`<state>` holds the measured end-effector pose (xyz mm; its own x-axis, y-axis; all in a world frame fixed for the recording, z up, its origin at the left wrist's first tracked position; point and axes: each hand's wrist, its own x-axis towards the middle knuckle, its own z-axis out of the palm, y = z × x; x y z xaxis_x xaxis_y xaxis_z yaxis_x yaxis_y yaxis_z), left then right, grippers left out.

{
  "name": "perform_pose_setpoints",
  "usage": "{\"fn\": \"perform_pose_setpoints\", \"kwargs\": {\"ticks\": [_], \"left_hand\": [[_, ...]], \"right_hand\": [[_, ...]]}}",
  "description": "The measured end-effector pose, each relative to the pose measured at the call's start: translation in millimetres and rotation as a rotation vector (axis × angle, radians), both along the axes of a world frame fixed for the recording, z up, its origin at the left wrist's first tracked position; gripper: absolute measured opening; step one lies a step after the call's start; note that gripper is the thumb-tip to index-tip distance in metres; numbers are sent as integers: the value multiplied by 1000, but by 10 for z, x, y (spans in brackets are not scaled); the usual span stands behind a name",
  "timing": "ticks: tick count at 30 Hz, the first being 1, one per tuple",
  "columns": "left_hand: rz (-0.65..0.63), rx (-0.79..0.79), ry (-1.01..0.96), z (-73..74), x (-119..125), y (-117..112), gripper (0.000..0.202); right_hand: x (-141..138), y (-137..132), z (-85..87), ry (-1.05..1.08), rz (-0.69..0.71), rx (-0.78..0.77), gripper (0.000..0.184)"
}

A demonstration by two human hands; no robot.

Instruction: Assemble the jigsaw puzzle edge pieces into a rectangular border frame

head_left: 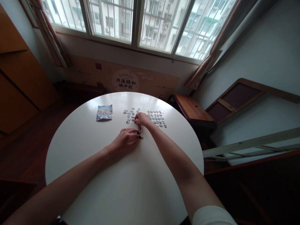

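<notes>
My right hand (142, 119) reaches to the middle of the loose jigsaw pieces, its fingers pinched together on a puzzle piece that they mostly cover. Just below it lies a narrow joined strip of puzzle (139, 128), with dark pieces at its near end. My left hand (127, 137) rests flat on the table, fingers stretched out and their tips against the left side of that strip. Scattered puzzle pieces (128, 120) lie above my left hand. To the right of my right hand, more puzzle pieces (156, 116) are set out in loose rows.
A small printed picture sheet (104, 113) lies at the left on the round white table (112, 187). Beyond the table's right edge stands a wooden stool or bench (193, 107). A barred window (136, 25) and a printed banner (150, 79) are behind the table.
</notes>
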<state>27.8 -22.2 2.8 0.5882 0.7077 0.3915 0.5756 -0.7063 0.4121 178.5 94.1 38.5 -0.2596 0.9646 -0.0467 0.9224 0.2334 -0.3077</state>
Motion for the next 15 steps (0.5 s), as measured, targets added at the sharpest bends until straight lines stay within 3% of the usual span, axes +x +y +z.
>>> {"fn": "perform_pose_setpoints", "kwargs": {"ticks": [5,15], "left_hand": [[9,-5,-7,12,4,-4,22],[-11,10,-35,-40,-8,23,21]], "right_hand": [[-7,65,38,41,13,-104,12],[-24,-80,-23,184,40,9,15]]}}
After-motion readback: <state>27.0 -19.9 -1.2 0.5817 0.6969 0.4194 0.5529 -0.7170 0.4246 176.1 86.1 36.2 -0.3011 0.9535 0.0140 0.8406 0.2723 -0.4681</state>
